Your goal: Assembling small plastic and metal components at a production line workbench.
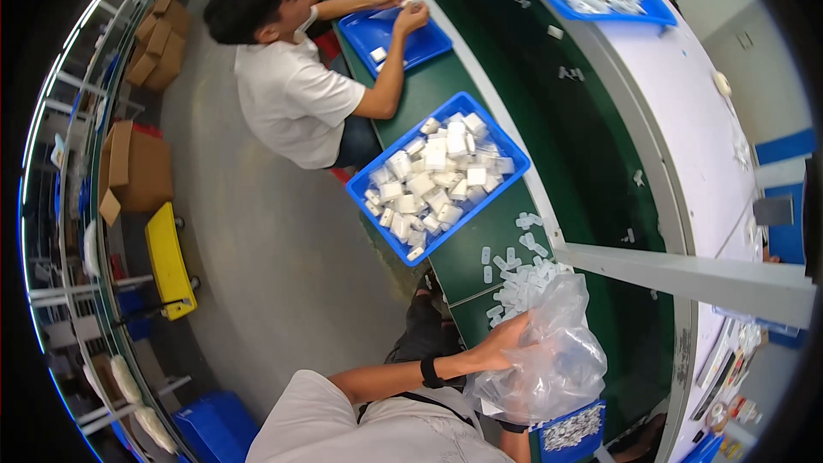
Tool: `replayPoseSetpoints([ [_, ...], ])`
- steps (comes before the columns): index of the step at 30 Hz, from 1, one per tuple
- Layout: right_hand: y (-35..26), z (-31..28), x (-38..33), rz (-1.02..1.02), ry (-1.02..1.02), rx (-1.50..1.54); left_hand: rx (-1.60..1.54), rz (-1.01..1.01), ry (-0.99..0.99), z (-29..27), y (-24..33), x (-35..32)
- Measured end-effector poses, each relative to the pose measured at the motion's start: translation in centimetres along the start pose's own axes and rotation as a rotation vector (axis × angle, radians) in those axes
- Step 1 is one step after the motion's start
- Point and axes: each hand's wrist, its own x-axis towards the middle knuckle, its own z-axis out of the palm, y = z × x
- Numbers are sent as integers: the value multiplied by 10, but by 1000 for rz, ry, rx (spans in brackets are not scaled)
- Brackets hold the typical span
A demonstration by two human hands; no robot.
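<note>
At the bench (480, 225), left hand (504, 345) grasping clear bag (561, 345), just beside loose whitish pieces (519, 288). Right hand hidden behind bag; grip cannot be told.

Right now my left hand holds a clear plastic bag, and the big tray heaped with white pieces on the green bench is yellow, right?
Not quite: the head view shows the big tray on the green bench is blue, not yellow. Your left hand does hold a clear plastic bag.

From your head, the left of two side-by-side fisheye cameras looks down near your left hand (501, 345), spanning green workbench (471, 249) and grey floor (274, 266).
</note>
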Motion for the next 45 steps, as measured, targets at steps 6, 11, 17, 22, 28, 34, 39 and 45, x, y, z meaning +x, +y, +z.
replayPoseSetpoints([
  [6, -37, -13, 24, -26, -105, -235, -359, 196, 402, -40, -24, -65],
  [11, -55, 31, 10, -57, -141, -209, -361, 379, 975, -45, -41, -156],
  [17, 5, 89, -55, 116, -798, -453, -81, 265, 1360, -8, -111, -261],
  [22, 155, 121, -70, -323, -666, -715, -335, 57, 1222, 1, -140, -313],
  [28, 299, 150, 24, 289, -480, -584, 220, -353, 1251, -83, -252, -395],
  [34, 352, 205, 227, 542, -79, -207, -63, -560, 1239, -138, -347, -490],
  [39, 374, 223, 215, 297, -11, -9, -111, -709, 1158, -179, -360, -528],
  [45, 443, 50, 98, 690, 333, -27, -4, -647, 976, -216, -347, -464],
])
